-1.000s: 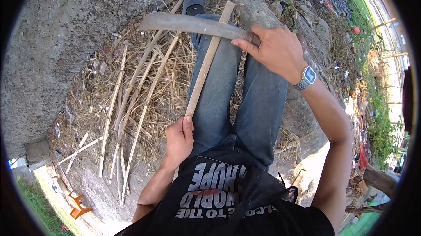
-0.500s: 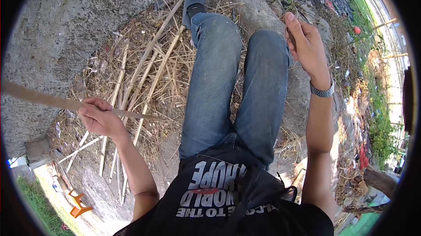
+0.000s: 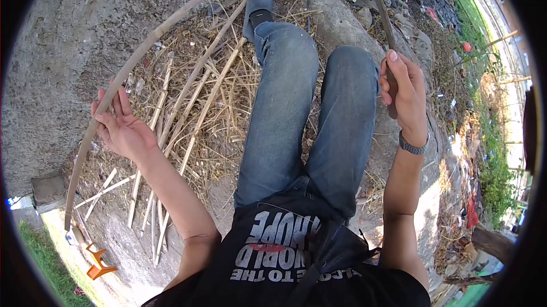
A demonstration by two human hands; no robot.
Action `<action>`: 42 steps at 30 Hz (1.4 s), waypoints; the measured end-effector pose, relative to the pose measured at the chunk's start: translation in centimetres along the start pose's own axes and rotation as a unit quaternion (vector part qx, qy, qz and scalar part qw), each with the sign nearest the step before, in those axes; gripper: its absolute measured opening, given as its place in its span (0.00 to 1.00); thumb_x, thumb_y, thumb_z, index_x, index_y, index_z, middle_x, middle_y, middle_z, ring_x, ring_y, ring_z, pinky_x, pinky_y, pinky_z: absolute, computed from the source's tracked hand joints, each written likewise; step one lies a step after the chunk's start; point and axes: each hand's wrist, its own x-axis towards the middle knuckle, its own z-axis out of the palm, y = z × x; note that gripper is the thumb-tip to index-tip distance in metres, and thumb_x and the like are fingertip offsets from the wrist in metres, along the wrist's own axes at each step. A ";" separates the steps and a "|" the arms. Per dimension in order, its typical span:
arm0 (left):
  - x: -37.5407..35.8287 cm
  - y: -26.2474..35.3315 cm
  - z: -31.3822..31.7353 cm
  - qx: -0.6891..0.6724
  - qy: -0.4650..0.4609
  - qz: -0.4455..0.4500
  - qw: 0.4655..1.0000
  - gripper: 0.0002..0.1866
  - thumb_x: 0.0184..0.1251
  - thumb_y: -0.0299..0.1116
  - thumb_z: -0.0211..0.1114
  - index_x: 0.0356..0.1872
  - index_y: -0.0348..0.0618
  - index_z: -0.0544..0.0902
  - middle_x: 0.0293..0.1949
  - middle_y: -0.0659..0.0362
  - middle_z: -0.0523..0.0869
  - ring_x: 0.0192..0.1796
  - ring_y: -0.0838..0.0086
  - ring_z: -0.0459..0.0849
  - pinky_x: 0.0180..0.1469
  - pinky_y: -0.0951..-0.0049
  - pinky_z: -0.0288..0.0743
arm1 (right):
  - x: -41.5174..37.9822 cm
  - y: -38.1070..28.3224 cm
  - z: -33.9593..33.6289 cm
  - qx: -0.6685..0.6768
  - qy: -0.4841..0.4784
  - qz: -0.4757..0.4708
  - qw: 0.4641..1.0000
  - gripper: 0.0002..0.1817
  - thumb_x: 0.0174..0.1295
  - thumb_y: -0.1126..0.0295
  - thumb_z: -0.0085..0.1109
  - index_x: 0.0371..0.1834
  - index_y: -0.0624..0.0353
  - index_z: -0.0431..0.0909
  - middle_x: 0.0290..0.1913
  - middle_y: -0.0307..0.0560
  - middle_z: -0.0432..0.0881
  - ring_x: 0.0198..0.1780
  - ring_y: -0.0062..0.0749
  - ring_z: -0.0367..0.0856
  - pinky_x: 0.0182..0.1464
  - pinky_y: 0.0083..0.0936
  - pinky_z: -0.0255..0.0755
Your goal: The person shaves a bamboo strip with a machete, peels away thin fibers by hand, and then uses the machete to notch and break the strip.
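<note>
A long, flat brown bamboo strip bows from the lower left up past the top edge of the view. My left hand, palm upward, has it between the thumb and the partly spread fingers, with the lower end hanging beyond the hand. My right hand, with a metal watch on the wrist, is closed around the end of a brown strip that rises out of the top of the view. Whether both lengths are one piece cannot be seen. My jeans-clad legs are between the hands.
Pale split bamboo sticks lie over dry straw on the ground, left of my legs. A large rock sits beyond my knees, and a rough grey concrete surface spans the left. An orange object stands at lower left.
The strip at my left hand has swung from nearly level to a steep upward arc, and that hand's fingers have spread. My right hand has lowered slightly, with its strip now showing clearly.
</note>
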 end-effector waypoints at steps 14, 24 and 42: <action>-3.4 -0.5 -1.5 -0.034 0.083 -0.057 0.994 0.25 0.89 0.41 0.47 0.71 0.27 0.65 0.70 0.37 0.74 0.74 0.47 0.75 0.77 0.55 0.78 | -0.8 -0.6 0.2 -0.058 0.025 -0.042 0.997 0.16 0.71 0.59 0.72 0.34 0.59 0.78 0.20 0.31 0.73 0.19 0.12 0.70 0.22 0.16 0.62; -17.7 -1.3 25.1 -0.200 -0.378 -0.353 0.832 0.19 0.88 0.41 0.54 0.60 0.33 0.79 0.50 0.47 0.90 0.47 0.66 0.93 0.49 0.67 0.90 | -7.2 -7.2 2.4 0.058 -0.012 -0.130 0.990 0.13 0.67 0.77 0.71 0.36 0.63 0.71 0.63 0.66 0.82 0.25 0.17 0.79 0.26 0.15 0.74; -8.2 -15.9 -4.9 0.189 -0.077 -0.278 0.939 0.12 0.82 0.32 0.62 0.57 0.35 0.81 0.47 0.51 0.90 0.45 0.71 0.91 0.46 0.74 0.84 | -6.3 -2.7 0.0 0.024 0.041 -0.045 0.998 0.11 0.74 0.68 0.65 0.41 0.64 0.75 0.60 0.63 0.85 0.20 0.13 0.74 0.24 0.15 0.70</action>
